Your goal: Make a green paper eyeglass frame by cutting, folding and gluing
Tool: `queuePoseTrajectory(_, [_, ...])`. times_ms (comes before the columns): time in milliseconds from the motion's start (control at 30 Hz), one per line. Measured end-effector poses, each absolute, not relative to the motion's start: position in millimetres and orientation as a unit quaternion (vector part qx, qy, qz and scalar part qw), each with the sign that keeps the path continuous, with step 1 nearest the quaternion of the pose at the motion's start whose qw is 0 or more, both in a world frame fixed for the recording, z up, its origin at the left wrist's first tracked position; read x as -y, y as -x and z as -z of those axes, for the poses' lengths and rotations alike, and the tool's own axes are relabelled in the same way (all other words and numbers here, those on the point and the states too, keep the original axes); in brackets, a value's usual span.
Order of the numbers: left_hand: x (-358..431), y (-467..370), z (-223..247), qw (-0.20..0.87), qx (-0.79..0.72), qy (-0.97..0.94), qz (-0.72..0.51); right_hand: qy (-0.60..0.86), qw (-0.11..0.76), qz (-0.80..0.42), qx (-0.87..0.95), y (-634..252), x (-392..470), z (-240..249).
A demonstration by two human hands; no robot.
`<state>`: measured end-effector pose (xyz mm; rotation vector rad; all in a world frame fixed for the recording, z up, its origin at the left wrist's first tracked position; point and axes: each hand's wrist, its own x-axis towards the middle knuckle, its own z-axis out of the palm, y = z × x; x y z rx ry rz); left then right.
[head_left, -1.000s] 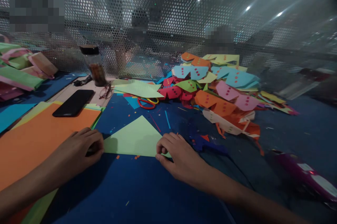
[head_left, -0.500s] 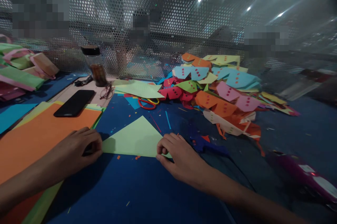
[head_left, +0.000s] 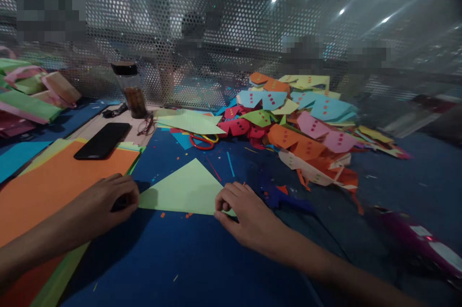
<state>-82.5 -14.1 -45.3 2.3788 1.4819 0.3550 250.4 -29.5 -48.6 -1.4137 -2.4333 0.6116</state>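
A pale green sheet of paper (head_left: 187,189) lies on the blue tabletop as a triangle, its point away from me and its long edge toward me. At its left corner, my left hand (head_left: 111,203) is closed, thumb and forefinger meeting at the paper's tip. My right hand (head_left: 245,213) pinches the right corner with curled fingers, covering part of that end. Small orange paper scraps (head_left: 162,215) lie along the near edge.
Coloured sheets (head_left: 68,172) with a black phone (head_left: 103,141) on top lie left. Behind are a lidded bottle (head_left: 133,93) and red-and-yellow-handled scissors (head_left: 201,142). Cut paper shapes (head_left: 299,141) pile at right, near a blue glue gun (head_left: 285,198) with a cord.
My left hand has shifted very slightly left at the paper's corner. My right hand and the paper look almost the same.
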Motion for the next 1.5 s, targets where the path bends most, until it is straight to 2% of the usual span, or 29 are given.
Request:
queuePoseTrajectory(700, [12.1, 83.1, 46.4, 0.158, -0.512, -0.838, -0.108, 0.484, 0.132, -0.205, 0.840, -250.5, 30.1, 48.1])
queuePoseTrajectory(967, [13.0, 81.1, 48.2, 0.151, -0.527, -0.824, -0.143, 0.480, 0.134, -0.202, 0.843, -250.3, 29.4, 49.2])
queuePoseTrajectory(1167, [7.4, 88.6, 49.2, 0.182, -0.529, -0.824, -0.083, 0.480, 0.149, -0.207, 0.839, -251.2, 29.0, 51.6])
queuePoseTrajectory(1500, [6.1, 91.0, 49.7, 0.242, -0.538, -0.802, -0.099, 0.479, 0.138, -0.203, 0.843, -250.5, 29.9, 48.4])
